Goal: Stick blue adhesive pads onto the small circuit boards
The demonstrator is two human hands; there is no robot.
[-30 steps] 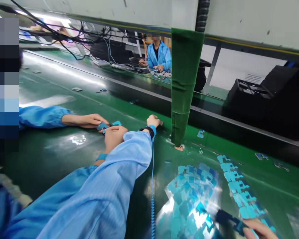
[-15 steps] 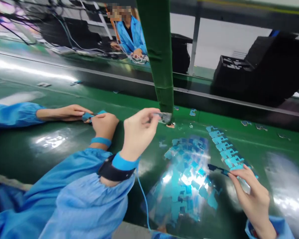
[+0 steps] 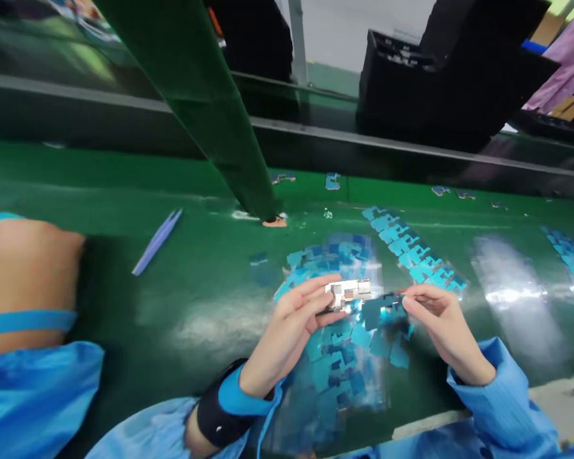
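The left hand (image 3: 291, 325) pinches a small metal part (image 3: 349, 293) between thumb and fingertips, just right of the frame's centre, its flat face turned up toward the camera, probably so that face can be worked on. The right hand (image 3: 440, 325) closes its thumb and forefinger on a dark blue film piece (image 3: 380, 309) and holds it touching the part's right end, level with it, as if to line the two up. Both hands hover just above a clear sheet (image 3: 344, 376) covered in blue stickers, too many and too blurred to count, lying within easy reach directly beneath the work. A second strip (image 3: 411, 252) of the same stickers runs diagonally to the upper right, and a third (image 3: 569, 261) shows at the right edge. One pair of blue tweezers (image 3: 157, 241) lies alone on the green worktop (image 3: 124, 299) to the left of centre. A green post (image 3: 210, 108) slants down from the top. At the left edge, another person's hand (image 3: 26, 280) rests on the worktop.
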